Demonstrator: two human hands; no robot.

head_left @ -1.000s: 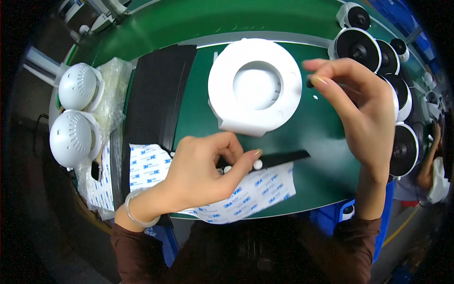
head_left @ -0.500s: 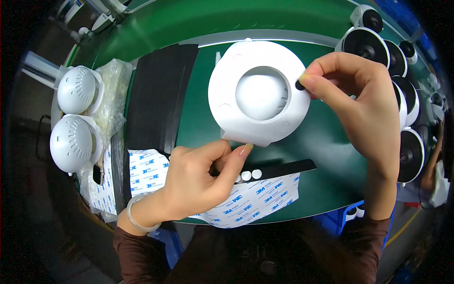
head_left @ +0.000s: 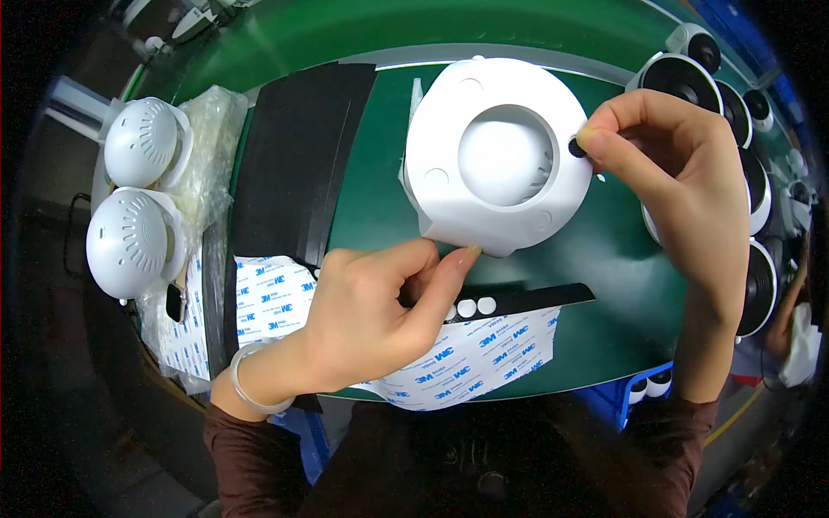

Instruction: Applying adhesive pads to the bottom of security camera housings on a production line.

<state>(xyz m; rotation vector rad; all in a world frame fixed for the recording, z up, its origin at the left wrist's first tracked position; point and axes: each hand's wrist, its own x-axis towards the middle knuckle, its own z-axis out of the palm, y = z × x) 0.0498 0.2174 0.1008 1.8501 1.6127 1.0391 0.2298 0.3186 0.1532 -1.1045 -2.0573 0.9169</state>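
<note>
A white round plastic housing with a ring-shaped face and a domed centre sits tilted above the green table. The fingertips of my left hand pinch its lower edge between thumb and finger. On the ring's right side, my right hand holds a small black round pad between thumb and forefinger, at the housing's surface. Shallow round recesses mark the ring elsewhere. Just below the housing lies a black strip bearing small white discs, partly hidden by my left hand.
White backing sheet with blue print lies under the strip. Black sheets and clear bubble wrap are to the left, beside two white domed units. Several black-faced white units line the right. A person's arm shows far right.
The whole scene has shifted slightly in view, with the housing and both hands further right and up. Both hands keep the same hold, and the pad stays at the ring's right side.
</note>
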